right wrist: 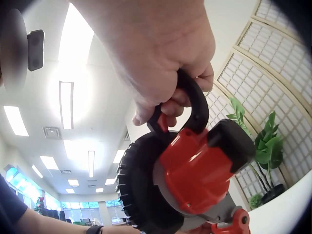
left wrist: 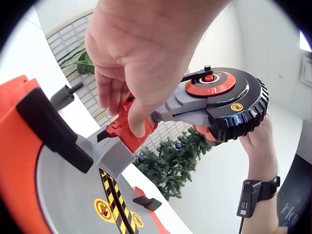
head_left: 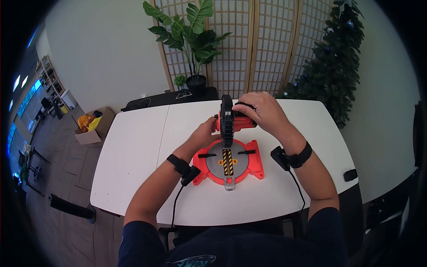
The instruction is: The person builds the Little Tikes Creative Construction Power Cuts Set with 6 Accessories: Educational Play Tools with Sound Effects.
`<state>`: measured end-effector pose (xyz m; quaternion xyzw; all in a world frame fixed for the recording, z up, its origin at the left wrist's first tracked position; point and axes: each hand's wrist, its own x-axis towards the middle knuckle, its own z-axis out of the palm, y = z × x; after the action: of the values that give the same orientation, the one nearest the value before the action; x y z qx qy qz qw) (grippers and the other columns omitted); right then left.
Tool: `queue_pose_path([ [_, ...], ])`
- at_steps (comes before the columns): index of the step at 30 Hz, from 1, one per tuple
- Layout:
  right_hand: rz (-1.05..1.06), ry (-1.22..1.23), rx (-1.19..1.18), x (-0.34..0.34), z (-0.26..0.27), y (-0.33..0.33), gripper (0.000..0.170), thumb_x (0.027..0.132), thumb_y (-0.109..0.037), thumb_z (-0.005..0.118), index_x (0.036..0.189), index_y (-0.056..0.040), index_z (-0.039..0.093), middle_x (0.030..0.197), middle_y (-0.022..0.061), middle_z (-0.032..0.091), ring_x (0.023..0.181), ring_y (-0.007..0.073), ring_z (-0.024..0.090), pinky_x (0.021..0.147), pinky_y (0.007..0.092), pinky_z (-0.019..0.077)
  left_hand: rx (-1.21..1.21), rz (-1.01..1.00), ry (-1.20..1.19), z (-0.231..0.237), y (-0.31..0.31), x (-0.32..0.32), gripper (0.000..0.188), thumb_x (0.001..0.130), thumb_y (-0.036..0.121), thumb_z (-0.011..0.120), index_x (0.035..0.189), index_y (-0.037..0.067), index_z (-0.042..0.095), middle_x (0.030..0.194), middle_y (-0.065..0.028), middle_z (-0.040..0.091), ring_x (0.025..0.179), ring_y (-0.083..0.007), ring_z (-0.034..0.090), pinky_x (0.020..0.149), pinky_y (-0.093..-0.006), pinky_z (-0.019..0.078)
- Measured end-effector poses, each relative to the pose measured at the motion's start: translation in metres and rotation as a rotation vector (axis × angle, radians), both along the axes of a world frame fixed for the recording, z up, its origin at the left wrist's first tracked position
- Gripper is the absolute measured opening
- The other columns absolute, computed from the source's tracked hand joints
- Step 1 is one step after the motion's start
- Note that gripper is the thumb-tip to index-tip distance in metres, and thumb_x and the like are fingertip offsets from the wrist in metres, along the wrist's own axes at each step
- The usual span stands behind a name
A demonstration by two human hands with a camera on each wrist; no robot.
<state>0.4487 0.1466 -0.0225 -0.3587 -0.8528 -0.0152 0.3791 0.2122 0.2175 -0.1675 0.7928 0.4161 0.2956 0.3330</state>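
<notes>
A toy miter saw stands on the table, its red and grey base [head_left: 213, 164] flat and its saw head [head_left: 227, 122] raised. My right hand [head_left: 266, 112] grips the black loop handle [right wrist: 197, 109] at the top, fingers curled through it beside a red trigger [right wrist: 163, 122]. At the back of the base, my left hand [left wrist: 141, 58] holds the red hinge bracket [left wrist: 127, 131], thumb pressed on its near face; its other fingers are partly hidden behind. Above the bracket, a black toothed blade guard [left wrist: 246, 105] shows, with the grey saw blade [left wrist: 195, 117] below it.
On the white table [head_left: 133, 155], a small black object [head_left: 350, 175] lies near the right edge. Behind are a potted plant [head_left: 195, 82], a folding screen [head_left: 275, 44] and a decorated tree [head_left: 329, 66]. An open cardboard box [head_left: 103, 127] sits on the floor to the left.
</notes>
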Motion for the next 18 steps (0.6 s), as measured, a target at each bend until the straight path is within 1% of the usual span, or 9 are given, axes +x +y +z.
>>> queue_pose_path([
  [4,-0.005,-0.007,-0.022,0.0,0.0,-0.001,0.032,0.094,-0.032,0.065,0.082,-0.003,0.067,0.073,0.0114,0.063,0.071,0.0306,0.061,0.072,0.0402,0.0457,0.018,-0.016,-0.009,0.008,-0.006,0.001,0.061,0.082,0.017,0.081,0.131,-0.003,0.051,0.119,-0.0182,0.066,0.112,-0.03,0.066,0.101,-0.0385,0.0508],
  [7,-0.009,-0.018,-0.005,0.001,0.0,0.0,0.032,0.095,-0.033,0.064,0.082,-0.0032,0.067,0.073,0.0113,0.064,0.072,0.0307,0.061,0.073,0.0409,0.0456,-0.029,-0.009,0.016,0.012,-0.011,0.003,0.063,0.079,0.014,0.082,0.132,0.0,0.051,0.119,-0.0162,0.066,0.115,-0.0301,0.063,0.102,-0.0392,0.05],
  [9,-0.01,-0.021,0.005,0.001,0.002,-0.001,0.033,0.095,-0.033,0.063,0.082,-0.0033,0.067,0.074,0.0112,0.064,0.073,0.0308,0.061,0.073,0.0412,0.0455,0.063,-0.049,-0.084,0.011,-0.013,0.005,0.069,0.074,0.011,0.084,0.133,0.002,0.051,0.122,-0.0153,0.064,0.119,-0.0308,0.06,0.104,-0.0394,0.048],
  [10,-0.01,-0.022,-0.05,0.002,0.003,0.0,0.032,0.095,-0.033,0.063,0.082,-0.0035,0.067,0.074,0.0112,0.064,0.073,0.031,0.061,0.074,0.0414,0.0453,0.064,-0.048,-0.083,0.013,-0.015,0.006,0.069,0.074,0.011,0.084,0.133,0.002,0.051,0.122,-0.0153,0.064,0.119,-0.0308,0.06,0.104,-0.0394,0.048],
  [12,-0.011,-0.024,-0.107,0.004,0.004,0.001,0.032,0.095,-0.033,0.063,0.083,-0.0036,0.067,0.074,0.0111,0.064,0.074,0.0312,0.061,0.074,0.0416,0.0452,0.07,-0.057,-0.013,0.017,-0.018,0.007,0.074,0.07,0.011,0.087,0.134,0.002,0.051,0.123,-0.0157,0.062,0.12,-0.0314,0.058,0.105,-0.0389,0.0463],
  [13,-0.007,-0.064,-0.071,0.005,0.002,0.003,0.032,0.095,-0.033,0.063,0.083,-0.0038,0.067,0.075,0.0113,0.064,0.074,0.0316,0.06,0.075,0.0415,0.0451,0.07,-0.057,-0.013,0.014,-0.017,0.007,0.074,0.07,0.011,0.087,0.134,0.002,0.051,0.123,-0.0157,0.062,0.12,-0.0314,0.058,0.105,-0.0389,0.0463],
  [15,-0.003,-0.105,-0.035,0.005,0.0,0.004,0.031,0.095,-0.032,0.062,0.084,-0.0039,0.067,0.075,0.0114,0.064,0.074,0.032,0.06,0.075,0.0415,0.0451,0.119,-0.047,0.123,0.003,-0.011,0.006,0.073,0.069,0.012,0.087,0.133,0.003,0.052,0.122,-0.0154,0.062,0.117,-0.0317,0.059,0.104,-0.0389,0.0461],
  [17,-0.013,-0.078,-0.029,0.003,-0.003,0.002,0.031,0.095,-0.032,0.062,0.083,-0.0041,0.066,0.075,0.0118,0.064,0.076,0.0324,0.06,0.076,0.0414,0.0452,0.114,-0.06,0.103,-0.007,-0.006,0.005,0.071,0.07,0.012,0.087,0.132,0.003,0.053,0.122,-0.0145,0.063,0.117,-0.0307,0.059,0.104,-0.0388,0.0461],
  [18,-0.013,-0.078,-0.028,0.003,-0.003,0.002,0.031,0.095,-0.032,0.062,0.083,-0.0041,0.066,0.075,0.0118,0.064,0.076,0.0324,0.06,0.076,0.0414,0.0452,0.107,-0.073,0.083,-0.001,-0.009,0.006,0.07,0.071,0.012,0.087,0.131,0.004,0.053,0.122,-0.0136,0.063,0.117,-0.0297,0.06,0.104,-0.0387,0.0462],
])
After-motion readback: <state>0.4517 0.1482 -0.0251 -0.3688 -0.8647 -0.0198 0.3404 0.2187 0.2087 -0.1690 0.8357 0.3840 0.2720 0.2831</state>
